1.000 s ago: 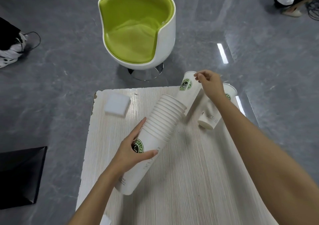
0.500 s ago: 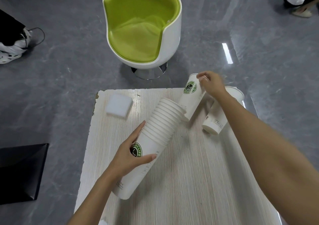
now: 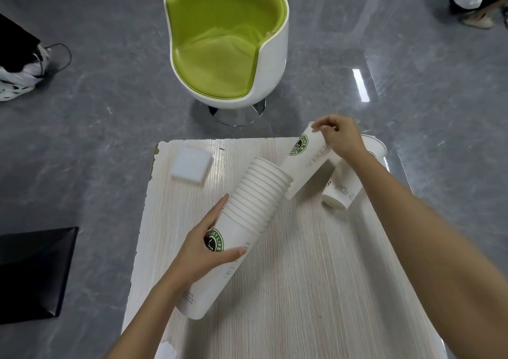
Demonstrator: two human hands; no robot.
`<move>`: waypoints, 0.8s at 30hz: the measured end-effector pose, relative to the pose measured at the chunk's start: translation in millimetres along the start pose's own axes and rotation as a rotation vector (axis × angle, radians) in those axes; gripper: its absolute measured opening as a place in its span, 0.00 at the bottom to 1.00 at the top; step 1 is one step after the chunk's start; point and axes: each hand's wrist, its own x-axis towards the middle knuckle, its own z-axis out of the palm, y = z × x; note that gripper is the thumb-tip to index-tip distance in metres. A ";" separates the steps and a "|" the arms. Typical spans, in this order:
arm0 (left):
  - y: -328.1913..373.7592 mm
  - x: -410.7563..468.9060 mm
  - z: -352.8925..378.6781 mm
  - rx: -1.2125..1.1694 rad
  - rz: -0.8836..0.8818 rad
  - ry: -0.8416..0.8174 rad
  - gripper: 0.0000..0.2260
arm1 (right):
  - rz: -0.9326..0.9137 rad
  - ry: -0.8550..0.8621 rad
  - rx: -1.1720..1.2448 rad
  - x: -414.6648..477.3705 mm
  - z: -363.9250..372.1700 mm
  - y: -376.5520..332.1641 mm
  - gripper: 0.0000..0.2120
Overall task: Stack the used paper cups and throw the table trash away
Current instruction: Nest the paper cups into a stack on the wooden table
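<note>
Green "ENJOY LIFE" logo [image 3: 215,241], cup stack [image 3: 257,193] (left hand [image 3: 202,252] grips)

Soft, even indoor light; wide-angle view.
Bright glare streak on the floor [image 3: 361,85] right of the chair [image 3: 228,42]; faint shadows, right hand [image 3: 341,138] slightly blurred, edges bowed.

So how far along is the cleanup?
Done: many cups nested in the stack the left hand grips. In hand: the right hand pinches another cup by its rim, base near the stack's mouth. Left: one cup lying on the table and the white foam square.
</note>
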 end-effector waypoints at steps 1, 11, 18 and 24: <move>-0.5 -2.0 -0.4 -0.001 0.000 0.000 0.44 | -0.005 0.007 0.002 -3.1 -0.9 0.0 0.14; -5.2 -27.4 -6.0 -0.016 0.017 0.002 0.44 | -0.111 0.189 0.130 -34.2 -19.6 -18.7 0.14; -5.4 -44.3 -8.2 -0.005 0.027 -0.004 0.44 | -0.183 0.324 0.228 -57.1 -40.7 -43.2 0.12; -5.5 -52.9 -9.3 -0.006 0.056 -0.015 0.45 | -0.217 0.286 0.314 -85.4 -31.5 -53.1 0.12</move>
